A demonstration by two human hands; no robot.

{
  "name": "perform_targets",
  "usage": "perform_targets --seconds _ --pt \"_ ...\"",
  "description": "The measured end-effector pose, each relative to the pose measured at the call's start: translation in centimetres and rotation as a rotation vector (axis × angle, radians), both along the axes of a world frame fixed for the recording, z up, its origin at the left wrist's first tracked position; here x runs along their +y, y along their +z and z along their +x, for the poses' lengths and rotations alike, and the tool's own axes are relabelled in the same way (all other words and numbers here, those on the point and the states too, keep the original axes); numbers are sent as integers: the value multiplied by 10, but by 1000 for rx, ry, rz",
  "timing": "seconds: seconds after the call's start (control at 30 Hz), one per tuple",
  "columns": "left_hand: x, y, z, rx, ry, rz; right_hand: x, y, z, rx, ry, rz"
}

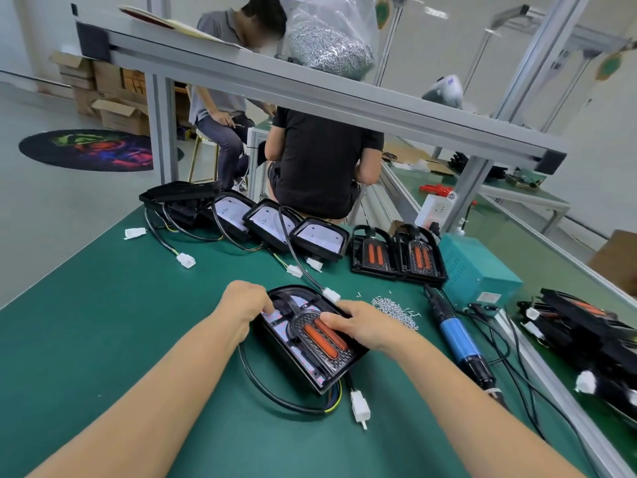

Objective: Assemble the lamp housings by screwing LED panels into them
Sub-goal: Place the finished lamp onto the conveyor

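Note:
A black lamp housing lies on the green mat in front of me, with a white LED panel inside and a black insert with two orange strips on top. My left hand grips the housing's far left edge, fingertips on the panel. My right hand holds the right edge, thumb pressing the insert near the orange strips. The housing's black cable with a white connector loops at the near side. Loose silver screws lie in a pile just right of my right hand.
A blue electric screwdriver lies to the right, cabled to a teal power box. Housings with panels and two finished units line the far side. More black housings are stacked at right. Two people sit beyond the bench.

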State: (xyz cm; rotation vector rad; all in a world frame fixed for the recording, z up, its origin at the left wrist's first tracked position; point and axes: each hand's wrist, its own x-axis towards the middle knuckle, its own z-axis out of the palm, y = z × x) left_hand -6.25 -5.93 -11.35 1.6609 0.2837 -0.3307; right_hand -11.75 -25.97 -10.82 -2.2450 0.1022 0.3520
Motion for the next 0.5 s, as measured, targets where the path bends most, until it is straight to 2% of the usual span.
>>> perform_targets --seconds 0.1,0.27,0.4,0.5 --pt "-2 -7 8 -31 11 -57 -1 -3 -6 -37 -35 45" --pt "-1 -18 11 -91 98 -260 2 -6 -17 -31 -118 146" --pt "-3 -11 8 -180 103 -367 0 0 -34 166 -150 471" --pt "-3 -6 8 -212 128 -418 -2 -7 -52 148 -133 695"
